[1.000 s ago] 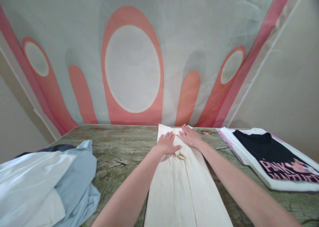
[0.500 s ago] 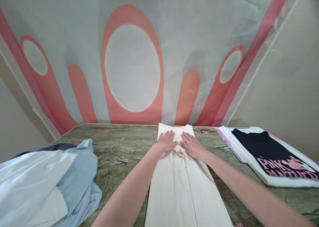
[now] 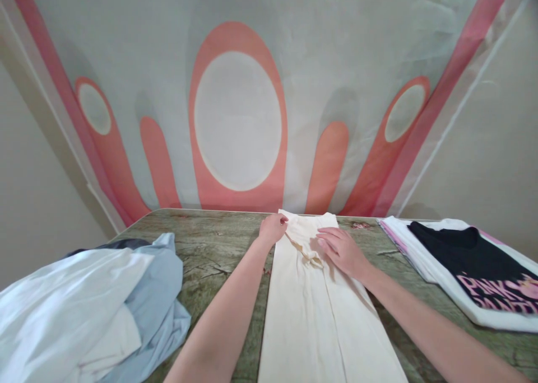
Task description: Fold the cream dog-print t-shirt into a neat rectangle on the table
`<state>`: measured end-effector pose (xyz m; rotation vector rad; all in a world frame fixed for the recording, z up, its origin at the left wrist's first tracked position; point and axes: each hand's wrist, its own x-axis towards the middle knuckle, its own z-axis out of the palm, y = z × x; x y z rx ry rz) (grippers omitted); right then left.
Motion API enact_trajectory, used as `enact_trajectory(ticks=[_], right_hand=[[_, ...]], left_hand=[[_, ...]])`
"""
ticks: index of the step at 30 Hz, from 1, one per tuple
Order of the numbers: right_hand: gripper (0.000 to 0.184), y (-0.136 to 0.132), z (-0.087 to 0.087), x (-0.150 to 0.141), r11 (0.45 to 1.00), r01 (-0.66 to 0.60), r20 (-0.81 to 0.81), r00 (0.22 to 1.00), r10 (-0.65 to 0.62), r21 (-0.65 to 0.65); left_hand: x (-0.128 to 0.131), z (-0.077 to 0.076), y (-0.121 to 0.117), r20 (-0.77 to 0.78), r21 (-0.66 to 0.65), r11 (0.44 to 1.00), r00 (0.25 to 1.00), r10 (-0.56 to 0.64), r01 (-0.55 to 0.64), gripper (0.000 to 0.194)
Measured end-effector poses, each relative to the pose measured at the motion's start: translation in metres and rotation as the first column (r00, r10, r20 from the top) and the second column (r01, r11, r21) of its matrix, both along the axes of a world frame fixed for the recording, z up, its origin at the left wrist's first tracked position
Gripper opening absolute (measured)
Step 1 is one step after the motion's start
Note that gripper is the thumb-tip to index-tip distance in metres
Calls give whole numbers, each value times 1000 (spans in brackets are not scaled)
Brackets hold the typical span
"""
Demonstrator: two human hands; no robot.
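Observation:
A long cream garment (image 3: 302, 321) lies lengthwise in front of me, narrow at the far end and wider towards me. Gathers and a thin yellowish tie or fold (image 3: 311, 258) cross it near the top; I cannot tell whether it is a dress or trousers. My left hand (image 3: 273, 228) is closed in a pinch at its upper left edge. On the upper right side, my right hand (image 3: 342, 251) rests on or just over the cloth, its fingers apart and holding nothing.
A loose heap of white and light blue clothes (image 3: 155, 299) lies on the left of the wood-patterned table (image 3: 222, 232). To the right is a stack of folded shirts (image 3: 454, 248), a black printed one on top. A wall with a pink pattern (image 3: 239, 198) stands behind the table.
Both hands lay flat on the garment's top. My left hand has moved to its upper left edge and closed; my right has lifted slightly and shifted outward. The view has turned a little left.

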<state>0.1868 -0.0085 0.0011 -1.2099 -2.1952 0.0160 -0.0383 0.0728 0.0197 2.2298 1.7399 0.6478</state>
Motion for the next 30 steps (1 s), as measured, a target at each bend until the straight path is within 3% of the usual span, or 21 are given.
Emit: enact_trajectory(ticks=[3,7,10,17,22,30], right_hand=[[25,-11,10,-11,989,-147,-72,987,147,-6],[24,-18,8,-21,963,-265,-18,964,264,-54],[21,-18,3,-23,964,-257,-25,966,256,-69],[16,-19,0,-22,973,-210,-75,976,203,-92],[16,-20,0,-21,972,-212,-104,974,202,-98],[17,-23,2,-22,966,-239,-178,959,219,-101]], left_hand=[[-4,3,4,20,-28,999,1000,-16,16,20],[-7,2,7,38,-100,995,999,28,-24,15],[-6,0,7,69,-178,982,995,71,-58,15],[4,-5,5,235,-342,936,957,169,-82,43],[11,-10,5,309,-356,931,929,204,-86,56],[15,-18,2,357,-338,939,913,197,-71,49]])
